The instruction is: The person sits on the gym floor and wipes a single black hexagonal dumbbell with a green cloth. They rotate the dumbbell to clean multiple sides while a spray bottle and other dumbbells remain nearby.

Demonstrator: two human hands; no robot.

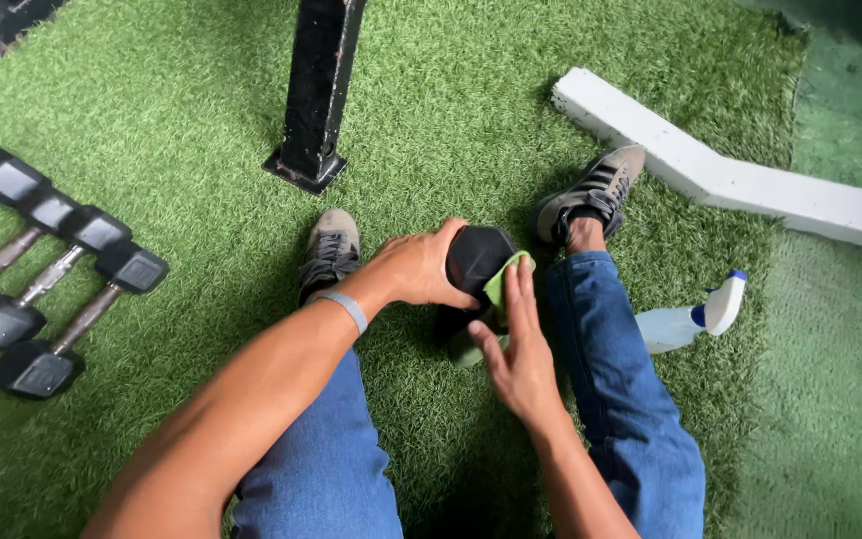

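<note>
Dumbbell: black, upright on the grass between my shoes.
Left hand: my fingers curled around its top end.
Right hand: flat, pressing a green cloth against it.
Spray bottle: lying right of my leg.

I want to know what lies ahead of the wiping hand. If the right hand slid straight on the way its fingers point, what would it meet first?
The right hand points up and away, its fingers on the green cloth against the black dumbbell. Going on, it would probably press into the cloth and dumbbell head first; beyond that lies the right shoe, though depth is unclear.
</note>
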